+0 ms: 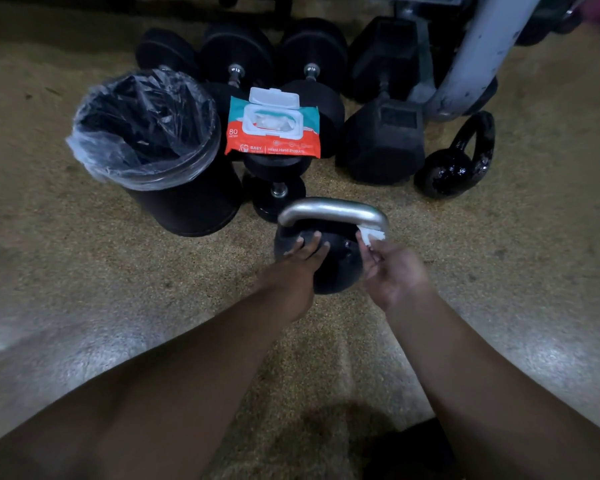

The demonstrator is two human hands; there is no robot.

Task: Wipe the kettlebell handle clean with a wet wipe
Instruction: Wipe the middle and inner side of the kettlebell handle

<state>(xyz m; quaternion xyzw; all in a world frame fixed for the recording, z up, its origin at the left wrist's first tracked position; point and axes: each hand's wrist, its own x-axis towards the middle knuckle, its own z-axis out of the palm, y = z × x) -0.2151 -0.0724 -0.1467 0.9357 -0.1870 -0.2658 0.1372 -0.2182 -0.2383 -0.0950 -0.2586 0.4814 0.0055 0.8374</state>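
A black kettlebell (340,268) with a silver handle (331,210) stands on the speckled floor in front of me. My left hand (300,261) lies flat on the top of the black ball, fingers spread. My right hand (394,271) pinches a white wet wipe (371,235) and presses it against the right leg of the handle, where the handle bends down to the ball. The pack of wet wipes (274,124), red and teal with its white lid flipped open, rests on dumbbells behind the kettlebell.
A black bin (160,147) with a clear liner stands at the left. Several black dumbbells (383,133) lie in a row behind. A smaller glossy kettlebell (459,161) lies at the right, below a grey rack post (482,53).
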